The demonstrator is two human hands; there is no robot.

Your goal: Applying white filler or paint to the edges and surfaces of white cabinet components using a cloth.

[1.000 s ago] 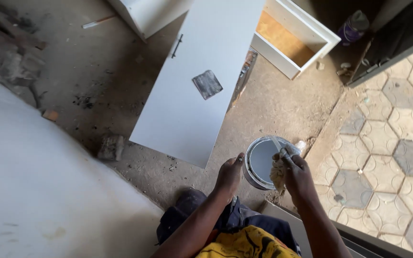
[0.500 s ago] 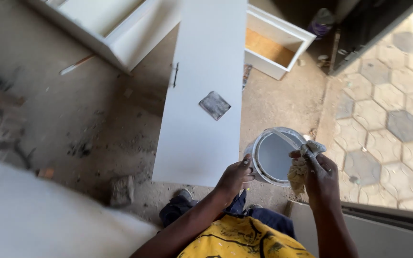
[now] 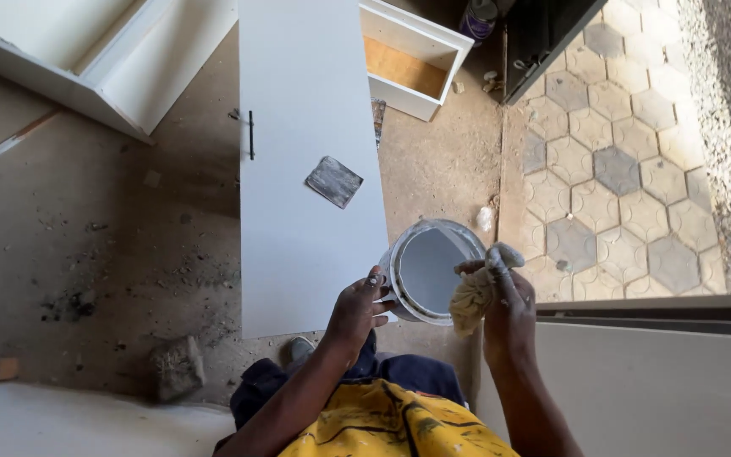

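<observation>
A: Head view, item one: paint can (image 3: 430, 271), open, grey paint inside, tilted toward the wearer, just right of the near end of the white door panel (image 3: 306, 161). Against the earlier frames it sits larger and closer; the view has swung left.

B: Hands?

A: Left hand (image 3: 357, 306) curled round the can's left wall, gripping it. Right hand (image 3: 501, 296) closed on a cream rag (image 3: 471, 296), now touching the can's right rim. That reads as the rag about to be loaded or the rim wiped.

B: Other entries?

A: Grey sanding pad (image 3: 334, 181) lying on the panel, untouched. White cabinet box (image 3: 412, 59), far right. Paving stones (image 3: 611, 169), right.
</observation>
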